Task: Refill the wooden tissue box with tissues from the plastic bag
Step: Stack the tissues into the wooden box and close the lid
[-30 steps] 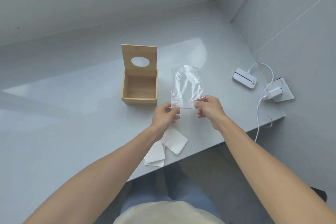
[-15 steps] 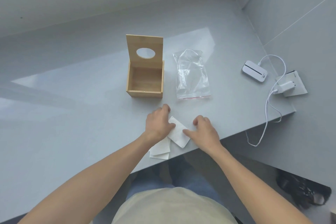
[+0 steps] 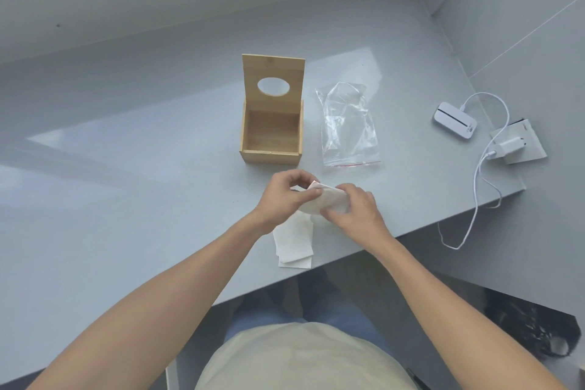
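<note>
Both hands meet just above the tabletop (image 3: 126,199), near its front edge. The left hand (image 3: 285,196) pinches one end of a folded tissue (image 3: 323,203) between thumb and fingers; the right hand (image 3: 354,212) is closed over the other end, and it covers most of the tissue, so how many sheets are held is hard to tell. Under the wrists lie more tissues (image 3: 292,244), partly hidden by the left forearm, their lower corners close to the table's edge.

The box (image 3: 270,139) stands just beyond the hands, its lid (image 3: 273,82) upright at the back with an oval hole in it, the inside empty as far as can be seen. The bag (image 3: 348,127) lies flat and crumpled just right of the box, apart from it, red seal strip toward the person.

Far right, a small white device (image 3: 454,120) and a charger (image 3: 506,147) sit near the table's right edge; the cable (image 3: 474,199) loops over that edge. To the left of the box the tabletop is bare and wide.
</note>
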